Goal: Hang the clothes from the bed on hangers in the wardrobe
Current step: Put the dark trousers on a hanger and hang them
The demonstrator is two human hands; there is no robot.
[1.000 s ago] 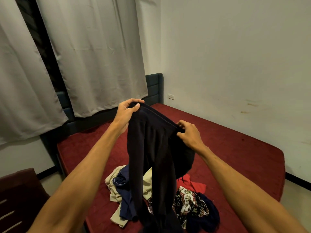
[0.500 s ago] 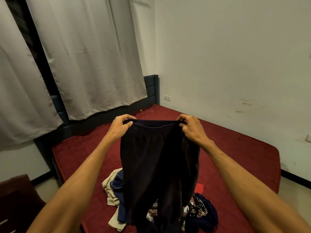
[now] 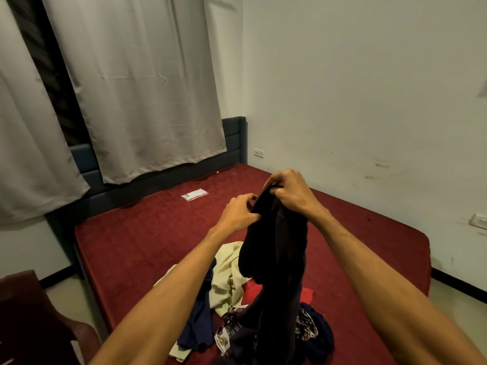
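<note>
A black garment [image 3: 274,259] hangs above the bed, bunched into a narrow column. My right hand [image 3: 292,192] grips its top edge, and my left hand [image 3: 238,214] pinches the cloth just below and to the left; the two hands are close together. Beneath the garment a pile of clothes [image 3: 226,283] lies on the red mattress [image 3: 137,246]: a cream piece, a navy piece, a red piece and a patterned one. No hanger or wardrobe is in view.
Grey curtains [image 3: 137,88] hang behind a dark blue headboard [image 3: 233,138]. A small white packet [image 3: 195,194] lies on the mattress near the headboard. A dark red chair [image 3: 29,320] stands at the lower left. White walls close the right side.
My hands have come together from holding the waistband spread wide, so the black garment is now bunched and folded lengthwise. The view has shifted right, showing more of the mattress.
</note>
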